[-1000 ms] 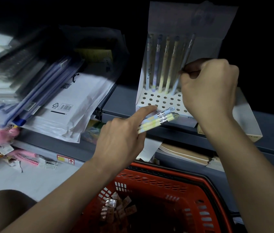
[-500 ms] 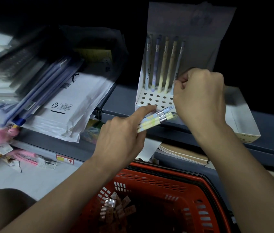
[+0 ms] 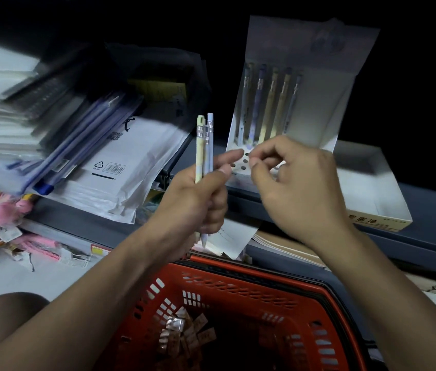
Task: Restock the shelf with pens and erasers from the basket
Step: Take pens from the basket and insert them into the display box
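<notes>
Your left hand (image 3: 201, 199) grasps two pens (image 3: 205, 148) upright, centre frame. Right hand (image 3: 289, 183) empty, fingers half curled. Risk: sleeve-side knuckles knock display stand (image 3: 316, 108), standing pens (image 3: 267, 103) topple.

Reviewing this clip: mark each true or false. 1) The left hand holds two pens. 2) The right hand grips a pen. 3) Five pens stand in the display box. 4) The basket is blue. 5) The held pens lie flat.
1) True: the left hand grips two pens.
2) False: the right hand holds nothing, fingers loosely curled near the display box.
3) True: five standing pens fill its back row.
4) False: the basket is red.
5) False: they point upward, clicker ends on top.
</notes>
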Available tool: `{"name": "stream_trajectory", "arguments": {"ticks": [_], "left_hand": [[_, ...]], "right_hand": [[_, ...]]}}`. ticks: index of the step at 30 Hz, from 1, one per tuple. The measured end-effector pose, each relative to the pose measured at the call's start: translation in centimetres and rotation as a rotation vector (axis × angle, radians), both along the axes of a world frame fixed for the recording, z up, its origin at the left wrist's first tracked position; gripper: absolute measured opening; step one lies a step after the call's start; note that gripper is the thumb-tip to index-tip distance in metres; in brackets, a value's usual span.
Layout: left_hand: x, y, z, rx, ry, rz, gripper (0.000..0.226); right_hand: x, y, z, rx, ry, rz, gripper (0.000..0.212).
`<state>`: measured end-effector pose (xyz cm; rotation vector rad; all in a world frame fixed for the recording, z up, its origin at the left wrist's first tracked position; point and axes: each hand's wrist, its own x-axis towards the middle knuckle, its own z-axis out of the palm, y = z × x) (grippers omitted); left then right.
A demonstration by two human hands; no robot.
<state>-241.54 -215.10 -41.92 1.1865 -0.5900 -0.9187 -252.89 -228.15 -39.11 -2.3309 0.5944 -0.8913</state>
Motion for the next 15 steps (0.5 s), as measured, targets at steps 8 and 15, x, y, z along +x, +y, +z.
{"name": "stream_trajectory", "arguments": {"ticks": [8, 15], "left_hand": [[-0.7, 0.3, 1.1, -0.029, 0.156, -0.200, 0.042], [-1.4, 0.4, 0.6, -0.003, 0.140, -0.316, 0.040]], "right_hand": [[-0.8, 1.5, -1.1, 0.435, 0.051, 0.246, 0.013], [-1.5, 1.6, -1.7, 0.623, 0.054, 0.304, 0.013]]}}
